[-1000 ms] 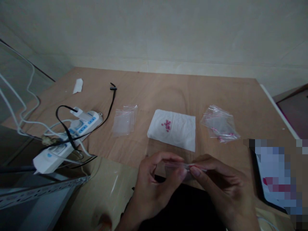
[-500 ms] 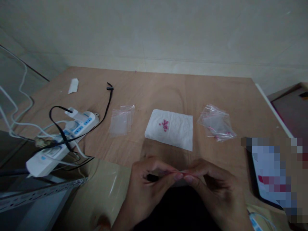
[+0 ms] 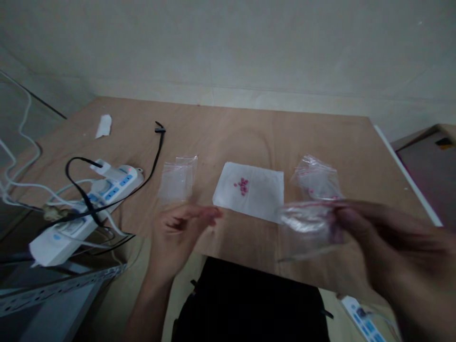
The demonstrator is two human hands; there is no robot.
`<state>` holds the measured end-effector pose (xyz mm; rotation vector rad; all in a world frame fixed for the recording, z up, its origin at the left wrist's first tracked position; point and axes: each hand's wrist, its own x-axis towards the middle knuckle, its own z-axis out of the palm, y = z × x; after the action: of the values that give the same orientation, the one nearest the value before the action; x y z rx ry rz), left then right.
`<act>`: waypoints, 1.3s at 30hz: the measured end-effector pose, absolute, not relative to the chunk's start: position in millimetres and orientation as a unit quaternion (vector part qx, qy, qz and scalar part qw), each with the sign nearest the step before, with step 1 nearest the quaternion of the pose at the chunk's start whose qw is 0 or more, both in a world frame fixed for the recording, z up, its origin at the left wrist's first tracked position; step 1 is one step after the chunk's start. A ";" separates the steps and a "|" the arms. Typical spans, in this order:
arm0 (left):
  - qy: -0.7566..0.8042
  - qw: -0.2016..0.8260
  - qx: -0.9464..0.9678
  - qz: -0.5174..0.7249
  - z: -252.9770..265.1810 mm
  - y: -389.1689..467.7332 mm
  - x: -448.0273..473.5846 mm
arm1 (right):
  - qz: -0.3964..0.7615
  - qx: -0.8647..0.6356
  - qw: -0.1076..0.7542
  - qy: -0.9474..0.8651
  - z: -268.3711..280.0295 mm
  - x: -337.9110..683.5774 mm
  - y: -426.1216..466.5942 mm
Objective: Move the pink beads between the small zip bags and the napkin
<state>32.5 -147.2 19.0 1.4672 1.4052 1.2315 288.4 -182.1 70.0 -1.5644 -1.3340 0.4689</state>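
Observation:
My right hand (image 3: 384,251) pinches a small clear zip-lock bag (image 3: 306,232) by its right end, above the front right part of the table. The bag is blurred, and its contents are hard to make out. At the front edge, my left hand (image 3: 181,232) is closed, thumb and fingertips pressed together, with nothing visible between them. Small pink pieces (image 3: 242,186) lie in a cluster on a white cloth or tissue (image 3: 263,194). Flat clear bags (image 3: 176,183) rest to its left. More clear bags with some pink in them (image 3: 317,178) lie to its right, behind the held bag.
A white power strip (image 3: 85,213) with tangled cables sits at the left edge, beside a black cable (image 3: 158,152). A scrap of white paper (image 3: 103,126) lies at the back left. Another power strip (image 3: 361,318) is below the table at lower right.
My hands have separated from their joint pinch near the front edge. The right hand has carried the bag right and up; the left has let go and moved left.

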 end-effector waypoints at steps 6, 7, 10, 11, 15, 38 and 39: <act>0.779 -0.007 0.527 0.339 -11.6 -81.6 -10.4 | 0.166 -0.715 0.490 -0.469 47.3 354.1 -118.4; 0.798 -0.017 0.526 0.295 -13.8 -72.8 -12.7 | 0.157 -0.732 0.466 -0.472 39.7 363.1 -108.0; 0.822 -0.019 0.531 0.206 -16.6 -55.1 -12.0 | 0.136 -0.787 0.364 -0.479 17.5 382.4 -87.6; 0.823 -0.019 0.535 0.190 -17.0 -52.0 -10.6 | 0.118 -0.803 0.328 -0.484 11.9 386.3 -84.6; 0.818 -0.034 0.542 0.191 -19.1 -49.7 -7.9 | -0.036 -0.818 0.225 -0.528 6.4 389.0 -87.2; 0.465 0.101 0.773 0.420 10.5 -129.6 60.1 | 0.378 -0.409 0.226 -0.800 67.6 225.0 -94.4; 0.481 0.110 0.759 0.425 9.7 -131.8 62.0 | 0.383 -0.401 0.242 -0.796 64.8 228.8 -95.8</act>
<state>62.0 -131.8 9.7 2.2301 1.4129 1.2503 228.8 -95.8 64.8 -1.0963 -2.1762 1.0484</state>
